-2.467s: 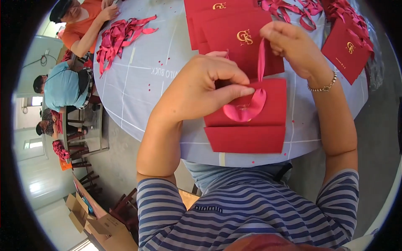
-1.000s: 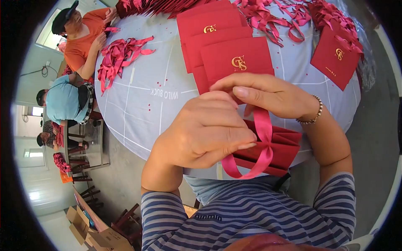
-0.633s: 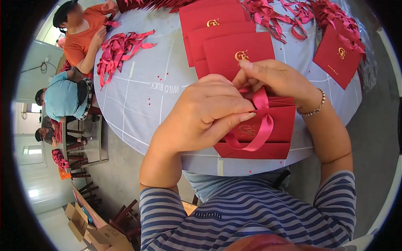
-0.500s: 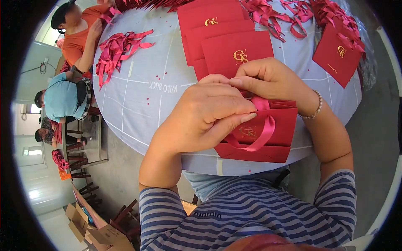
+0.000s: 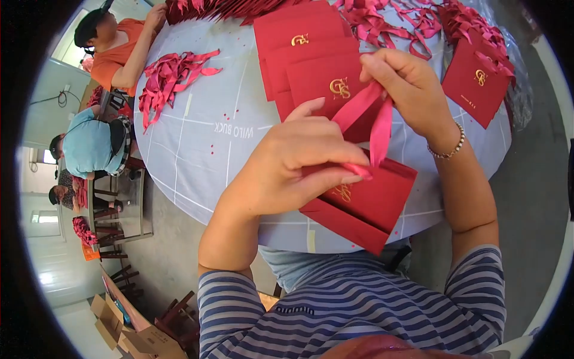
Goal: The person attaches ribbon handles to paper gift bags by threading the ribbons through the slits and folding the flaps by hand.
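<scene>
A red paper gift bag (image 5: 382, 206) lies tilted near the front edge of the round table, gold emblem partly covered by my fingers. My left hand (image 5: 305, 161) pinches a pink ribbon close to the bag's top edge, its end poking out past the thumb. Raised above the bag, my right hand (image 5: 409, 87) grips a loop of pink ribbon (image 5: 380, 128) that stretches down to the bag. Beyond the hands, several flat red bags (image 5: 317, 66) overlap in a stack.
Pink ribbons (image 5: 173, 81) lie heaped at the left. More red bags with ribbons (image 5: 478, 78) sit at the right beside clear plastic. A person in orange (image 5: 128, 51) works across the table. Other people, stools and open cardboard boxes (image 5: 134, 335) are at the far left.
My right hand has moved up and away, drawing the ribbon loop taut above the bag. The bag has turned and tilted. My left hand still pinches near its top.
</scene>
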A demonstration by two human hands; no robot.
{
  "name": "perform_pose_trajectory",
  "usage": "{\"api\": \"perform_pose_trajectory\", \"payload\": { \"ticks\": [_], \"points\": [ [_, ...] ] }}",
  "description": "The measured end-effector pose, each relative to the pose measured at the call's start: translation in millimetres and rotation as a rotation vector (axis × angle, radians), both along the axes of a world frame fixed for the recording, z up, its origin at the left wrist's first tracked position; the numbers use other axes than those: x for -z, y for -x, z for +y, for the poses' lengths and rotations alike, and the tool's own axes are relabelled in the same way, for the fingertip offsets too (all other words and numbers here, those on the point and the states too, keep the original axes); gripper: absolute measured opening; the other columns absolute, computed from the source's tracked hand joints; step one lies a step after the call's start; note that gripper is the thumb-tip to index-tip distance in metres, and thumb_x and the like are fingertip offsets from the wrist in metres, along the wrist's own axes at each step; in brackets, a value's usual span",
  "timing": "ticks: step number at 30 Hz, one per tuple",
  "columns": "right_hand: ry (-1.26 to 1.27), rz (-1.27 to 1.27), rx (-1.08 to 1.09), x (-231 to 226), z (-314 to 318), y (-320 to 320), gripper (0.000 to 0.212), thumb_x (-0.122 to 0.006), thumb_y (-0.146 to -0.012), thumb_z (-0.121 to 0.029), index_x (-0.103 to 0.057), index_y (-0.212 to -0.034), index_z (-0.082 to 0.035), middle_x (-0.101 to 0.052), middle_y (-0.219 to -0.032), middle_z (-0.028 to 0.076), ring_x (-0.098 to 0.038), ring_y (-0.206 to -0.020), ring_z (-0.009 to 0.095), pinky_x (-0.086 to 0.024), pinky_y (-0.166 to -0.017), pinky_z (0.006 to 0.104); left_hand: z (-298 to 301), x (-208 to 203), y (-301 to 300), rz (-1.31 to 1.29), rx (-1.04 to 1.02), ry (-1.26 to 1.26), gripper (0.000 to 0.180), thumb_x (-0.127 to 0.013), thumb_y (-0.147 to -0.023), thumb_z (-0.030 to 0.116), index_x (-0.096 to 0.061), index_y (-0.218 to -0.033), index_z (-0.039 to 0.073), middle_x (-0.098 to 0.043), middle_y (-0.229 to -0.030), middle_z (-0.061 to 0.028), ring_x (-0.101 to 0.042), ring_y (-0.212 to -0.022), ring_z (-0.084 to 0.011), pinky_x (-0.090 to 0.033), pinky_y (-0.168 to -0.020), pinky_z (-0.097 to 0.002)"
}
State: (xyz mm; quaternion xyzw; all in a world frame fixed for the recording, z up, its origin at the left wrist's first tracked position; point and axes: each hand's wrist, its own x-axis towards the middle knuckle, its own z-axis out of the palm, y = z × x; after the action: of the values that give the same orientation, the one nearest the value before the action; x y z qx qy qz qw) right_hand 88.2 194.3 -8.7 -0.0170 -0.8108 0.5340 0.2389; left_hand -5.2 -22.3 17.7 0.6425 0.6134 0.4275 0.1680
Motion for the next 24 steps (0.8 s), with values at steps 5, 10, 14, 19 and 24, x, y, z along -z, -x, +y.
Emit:
{"api": "perform_pose_trajectory", "payload": {
  "ticks": [5,10,14,19,24],
  "points": [
    [0.214,0.102,0.066,-1.6,6.5,-0.8,0.026,-0.061,-0.1,-0.026,-0.065,-0.113,-0.004,-0.066,-0.091,-0.002,-0.059,-0.074,0.006,-0.047,-0.065,0.0204,-9.0,11.5,22.5,-0.357,0.111,-0.291,0.016,-0.074,-0.075,0.003,-0.07,-0.09,0.008,-0.068,-0.091,-0.0045,-0.064,-0.093,-0.022,-0.023,-0.114,-0.0488],
    [-0.026,0.123,0.383,21.3,75.0,6.1,0.025,-0.066,-0.095,-0.021,-0.066,-0.112,-0.003,-0.07,-0.096,0.004,-0.066,-0.083,0.011,-0.051,-0.069,0.0257,2.6,35.2,45.7,-0.597,0.251,-0.451,0.013,-0.064,-0.076,-0.003,-0.064,-0.088,0.003,-0.067,-0.102,-0.0145,-0.055,-0.111,-0.0336,-0.04,-0.1,-0.0453],
    [-0.399,-0.103,0.524,50.3,115.1,9.9,0.026,-0.073,-0.087,-0.026,-0.071,-0.102,-0.004,-0.072,-0.092,0.015,-0.07,-0.081,0.024,-0.054,-0.073,0.0336,10.0,35.0,43.8,-0.75,-0.472,-0.258,0.017,-0.057,-0.085,-0.01,-0.067,-0.093,0.001,-0.069,-0.104,-0.0116,-0.062,-0.103,-0.0178,-0.045,-0.092,-0.0297],
    [-0.703,-0.302,0.517,75.1,104.3,17.8,0.027,-0.072,-0.085,-0.024,-0.067,-0.095,0.0,-0.069,-0.087,0.017,-0.067,-0.08,0.035,-0.052,-0.076,0.0426,5.1,35.9,51.0,-0.67,-0.599,-0.393,0.011,-0.063,-0.087,-0.006,-0.068,-0.094,0.0,-0.069,-0.097,-0.0057,-0.062,-0.093,-0.0129,-0.047,-0.086,-0.0259],
    [-0.577,-0.306,0.544,70.5,108.0,20.4,0.021,-0.069,-0.087,-0.02,-0.066,-0.092,0.0,-0.07,-0.085,0.016,-0.068,-0.078,0.032,-0.054,-0.073,0.0404,4.4,17.2,17.1,0.097,-0.369,0.003,0.018,-0.079,-0.076,0.003,-0.066,-0.089,0.0,-0.065,-0.089,-0.0064,-0.06,-0.08,-0.0159,-0.047,-0.073,-0.0272]
  ]
}}
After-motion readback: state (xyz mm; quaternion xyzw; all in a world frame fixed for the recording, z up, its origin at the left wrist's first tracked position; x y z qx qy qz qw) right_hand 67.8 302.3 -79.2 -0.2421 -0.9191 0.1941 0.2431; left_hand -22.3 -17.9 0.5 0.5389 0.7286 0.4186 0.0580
